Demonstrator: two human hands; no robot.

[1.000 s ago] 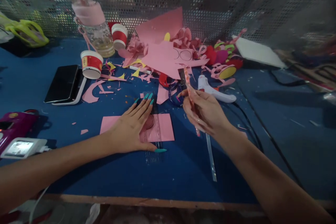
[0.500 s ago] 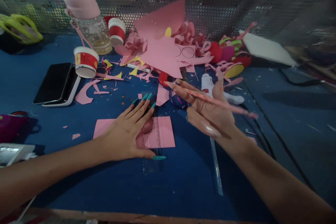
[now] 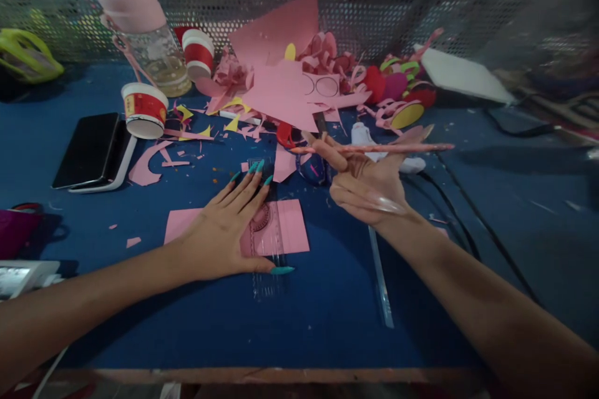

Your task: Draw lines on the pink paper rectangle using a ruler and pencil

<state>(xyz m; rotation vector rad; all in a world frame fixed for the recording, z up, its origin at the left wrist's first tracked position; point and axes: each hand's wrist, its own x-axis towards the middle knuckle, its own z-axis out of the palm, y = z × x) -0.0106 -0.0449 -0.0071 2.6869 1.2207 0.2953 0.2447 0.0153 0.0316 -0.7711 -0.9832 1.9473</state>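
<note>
A blue surface (image 3: 327, 318) carries pink scraps. The left hand (image 3: 219, 234) lies flat, grip spread, pinning a clear ruler (image 3: 266, 243) on pink paper (image 3: 292, 234). The right hand (image 3: 369, 184), palm up, loosely pinches a pink pencil (image 3: 402, 148). Best to press the ruler firmly, then draw the pencil along its edge.

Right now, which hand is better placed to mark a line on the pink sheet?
Probably the right hand: it holds the pink pencil, raised beside the pink sheet. The left hand lies flat, pressing the clear ruler onto the sheet.
</note>
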